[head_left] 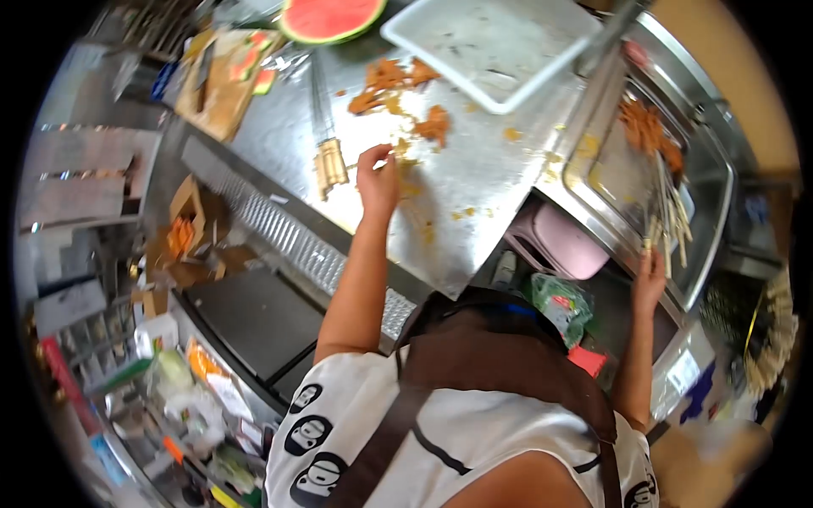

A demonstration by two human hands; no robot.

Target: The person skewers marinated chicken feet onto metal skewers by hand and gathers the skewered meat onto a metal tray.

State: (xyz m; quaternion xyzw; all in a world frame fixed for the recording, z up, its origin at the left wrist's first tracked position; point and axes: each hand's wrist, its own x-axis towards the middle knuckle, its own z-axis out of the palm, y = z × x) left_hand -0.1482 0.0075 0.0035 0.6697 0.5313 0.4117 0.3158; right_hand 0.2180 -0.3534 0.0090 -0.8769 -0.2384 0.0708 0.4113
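Observation:
My left hand (377, 179) is over the steel table (474, 190), fingers curled together; I cannot make out what, if anything, is in them. Just left of it lie metal skewers with wooden handles (330, 165). Beyond its fingertips are orange-coated meat pieces (430, 125) and more coated meat (389, 83), amid yellowish smears. At the right, my right hand (649, 284) closes around the wooden handle of a skewer (649, 243) at the edge of a metal tray (614, 190). Meat on skewers (645, 131) rests in that tray, several handles pointing toward me.
A white plastic tub (500, 100) and a cut watermelon (332, 19) are at the back. A knife (203, 76) lies on the cutting board (222, 110) at the left. Below the table gap are a pink bin (563, 241) and a green plastic bag (561, 303).

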